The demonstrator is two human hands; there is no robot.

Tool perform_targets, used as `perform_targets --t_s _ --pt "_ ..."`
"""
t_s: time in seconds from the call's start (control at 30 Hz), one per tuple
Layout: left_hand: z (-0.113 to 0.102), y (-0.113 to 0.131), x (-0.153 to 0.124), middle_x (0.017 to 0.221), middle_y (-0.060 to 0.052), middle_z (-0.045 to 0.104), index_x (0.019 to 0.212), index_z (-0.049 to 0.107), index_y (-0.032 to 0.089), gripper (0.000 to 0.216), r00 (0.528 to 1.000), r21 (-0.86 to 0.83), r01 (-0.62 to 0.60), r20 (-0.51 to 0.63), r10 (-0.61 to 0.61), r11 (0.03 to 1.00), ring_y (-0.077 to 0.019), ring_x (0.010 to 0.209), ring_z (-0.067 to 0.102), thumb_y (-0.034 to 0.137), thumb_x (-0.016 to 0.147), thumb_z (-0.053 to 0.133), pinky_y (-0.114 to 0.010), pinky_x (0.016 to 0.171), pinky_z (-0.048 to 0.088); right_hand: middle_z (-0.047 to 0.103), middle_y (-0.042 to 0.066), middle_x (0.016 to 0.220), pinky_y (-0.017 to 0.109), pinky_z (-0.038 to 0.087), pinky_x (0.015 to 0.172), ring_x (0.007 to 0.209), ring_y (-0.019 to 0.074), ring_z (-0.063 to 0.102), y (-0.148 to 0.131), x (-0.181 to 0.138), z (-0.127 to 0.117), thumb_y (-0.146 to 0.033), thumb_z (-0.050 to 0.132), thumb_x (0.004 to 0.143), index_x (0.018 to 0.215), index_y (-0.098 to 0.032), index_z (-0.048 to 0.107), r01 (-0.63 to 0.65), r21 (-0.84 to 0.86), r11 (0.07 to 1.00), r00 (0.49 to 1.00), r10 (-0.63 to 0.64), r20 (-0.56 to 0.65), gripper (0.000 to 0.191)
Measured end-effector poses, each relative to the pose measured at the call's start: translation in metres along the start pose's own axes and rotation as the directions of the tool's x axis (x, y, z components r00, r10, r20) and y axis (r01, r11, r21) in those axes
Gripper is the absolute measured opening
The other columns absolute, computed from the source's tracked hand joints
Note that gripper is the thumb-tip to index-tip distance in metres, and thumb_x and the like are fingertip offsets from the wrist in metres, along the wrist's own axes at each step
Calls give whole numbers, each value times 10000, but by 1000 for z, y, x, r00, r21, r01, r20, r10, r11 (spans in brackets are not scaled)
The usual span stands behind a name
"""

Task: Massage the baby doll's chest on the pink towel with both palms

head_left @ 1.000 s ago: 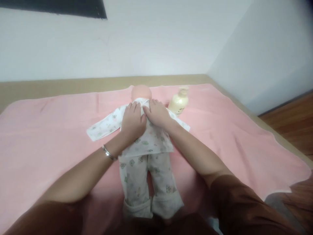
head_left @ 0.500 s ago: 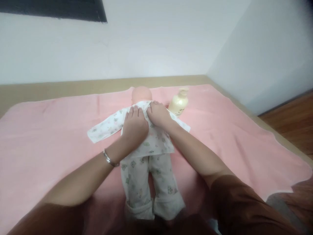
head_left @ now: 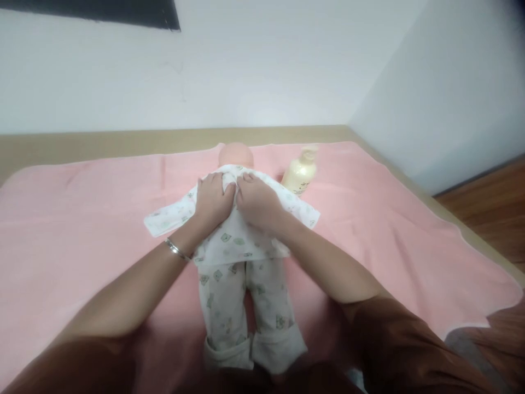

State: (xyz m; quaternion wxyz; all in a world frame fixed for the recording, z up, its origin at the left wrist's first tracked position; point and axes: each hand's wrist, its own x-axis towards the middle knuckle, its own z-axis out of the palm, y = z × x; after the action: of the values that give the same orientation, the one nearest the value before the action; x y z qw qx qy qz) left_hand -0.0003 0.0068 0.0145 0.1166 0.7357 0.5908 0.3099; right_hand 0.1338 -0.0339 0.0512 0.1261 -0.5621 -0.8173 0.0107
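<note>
A baby doll (head_left: 235,155) lies on a pink blanket (head_left: 82,230), head away from me, dressed in a white printed shirt (head_left: 238,241) and matching trousers (head_left: 229,306). My left hand (head_left: 213,200), with a metal bracelet at the wrist, has its fingers curled into the shirt fabric near the collar. Beside it, touching, my right hand (head_left: 256,205) also bunches the shirt with curled fingers. The cloth is gathered and lifted a little between both hands.
A cream pump bottle (head_left: 301,174) stands on the blanket just right of the doll's shoulder. The blanket covers a tan bed or table against a white wall. A wooden floor (head_left: 488,208) shows at the right.
Both hands went from lying flat on the doll's chest to curling and gripping the shirt near the collar, bunching the fabric upward.
</note>
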Motion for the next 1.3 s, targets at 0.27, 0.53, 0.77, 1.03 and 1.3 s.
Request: perform_targets --t_s 0.27,0.53,0.77,1.03,1.3 --pt "0 -1 2 1061 -198 686 1059 633 148 361 1000 6 -1 -2 1 1000 -382 1092 600 373 896 403 -557 1021 452 709 186 1151 426 467 1001 1104 321 630 14 13 7 -287 352 1007 1187 -43 633 -170 65 983 984 173 -41 413" --pt "-2 4 -2 1132 -192 674 1126 628 118 397 999 102 43 6 -44 994 -358 1136 586 363 913 401 -521 1045 447 668 184 1089 420 452 893 1003 311 573 11 12 11 -326 437 970 1079 -100 620 -219 42 975 965 222 -139 311" --pt "0 3 -4 1142 -195 651 1189 615 100 409 999 133 38 -38 -33 990 -350 1152 570 331 918 414 -507 1050 446 644 189 1056 425 433 868 973 310 545 10 9 15 -342 434 971 1053 -109 609 -230 12 973 954 228 -195 303" --pt "-4 12 -15 1070 -175 636 1152 636 126 345 995 251 -32 -84 55 968 -347 1073 585 288 941 415 -500 943 479 668 208 1119 429 463 912 1050 341 605 21 16 5 -444 364 999 1139 -63 607 -269 110 957 963 268 22 472" --pt "2 21 -24 1206 -210 616 1263 558 75 408 994 140 -87 -55 95 986 -342 1169 550 213 920 386 -500 1025 458 693 205 1158 416 476 897 1078 341 642 27 19 -6 -442 320 1015 1166 -81 603 -260 109 959 959 244 142 483"
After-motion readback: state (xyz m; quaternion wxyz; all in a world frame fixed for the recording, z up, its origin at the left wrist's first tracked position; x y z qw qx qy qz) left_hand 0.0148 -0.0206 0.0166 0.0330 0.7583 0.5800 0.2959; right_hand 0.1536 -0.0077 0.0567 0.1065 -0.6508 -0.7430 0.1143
